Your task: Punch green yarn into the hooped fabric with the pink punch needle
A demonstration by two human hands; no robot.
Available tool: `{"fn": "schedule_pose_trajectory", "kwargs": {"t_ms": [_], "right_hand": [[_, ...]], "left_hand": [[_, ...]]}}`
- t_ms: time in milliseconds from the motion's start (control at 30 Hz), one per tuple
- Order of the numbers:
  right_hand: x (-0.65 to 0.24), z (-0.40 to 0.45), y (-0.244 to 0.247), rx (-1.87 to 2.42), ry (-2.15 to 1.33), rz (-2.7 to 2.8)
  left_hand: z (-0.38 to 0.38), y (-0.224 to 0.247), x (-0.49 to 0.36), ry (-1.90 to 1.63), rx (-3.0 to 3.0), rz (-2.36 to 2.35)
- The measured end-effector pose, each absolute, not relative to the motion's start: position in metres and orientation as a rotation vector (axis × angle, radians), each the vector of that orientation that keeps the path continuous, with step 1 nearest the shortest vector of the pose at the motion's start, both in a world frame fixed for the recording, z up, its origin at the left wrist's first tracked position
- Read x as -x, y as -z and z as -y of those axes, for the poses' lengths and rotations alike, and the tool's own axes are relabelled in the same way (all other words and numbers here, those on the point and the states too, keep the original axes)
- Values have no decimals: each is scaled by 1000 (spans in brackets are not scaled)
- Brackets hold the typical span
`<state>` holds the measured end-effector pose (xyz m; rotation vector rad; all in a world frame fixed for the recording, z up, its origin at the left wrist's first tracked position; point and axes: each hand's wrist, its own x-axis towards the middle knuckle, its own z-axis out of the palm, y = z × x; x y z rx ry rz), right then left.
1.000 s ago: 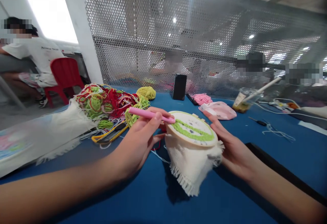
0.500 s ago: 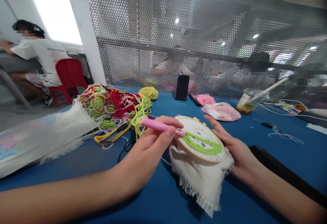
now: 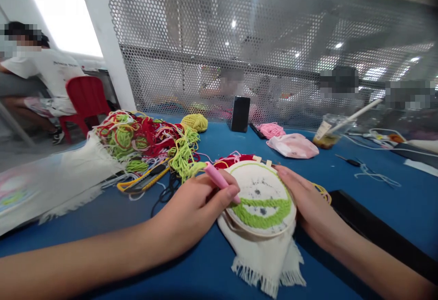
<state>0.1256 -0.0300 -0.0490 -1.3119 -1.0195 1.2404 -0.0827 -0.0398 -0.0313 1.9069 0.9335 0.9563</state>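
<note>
One blue table (image 3: 219, 268) spreads beneath the embroidery hoop (image 3: 263, 199), a perforated metal screen (image 3: 212, 31) rising past its far edge. Left of the hoop lies tangled yarn (image 3: 143, 138); beyond it, open tabletop reaches the upright phone (image 3: 240, 114). Left hand (image 3: 201, 204) pinches a pink pen-shaped tool (image 3: 221, 181) at the hoop's left side; right hand (image 3: 304, 195) grips its right rim.

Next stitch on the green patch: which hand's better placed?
Left, I'd say. The left hand holds the pink punch needle, its tip by the left end of the green stitching. The right hand holds no tool and lies along the embroidery hoop's right side.
</note>
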Motion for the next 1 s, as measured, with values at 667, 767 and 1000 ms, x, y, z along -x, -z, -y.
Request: {"fn": "schedule_pose_trajectory", "kwargs": {"t_ms": [667, 767, 1000], "right_hand": [[-133, 27, 55, 1398, -1089, 1162], [-132, 27, 54, 1376, -1101, 1181], [-132, 25, 56, 1392, -1087, 1160]], "left_hand": [[41, 43, 86, -966, -1592, -854], [40, 44, 87, -960, -1572, -812], [38, 45, 91, -982, -1609, -762]]}}
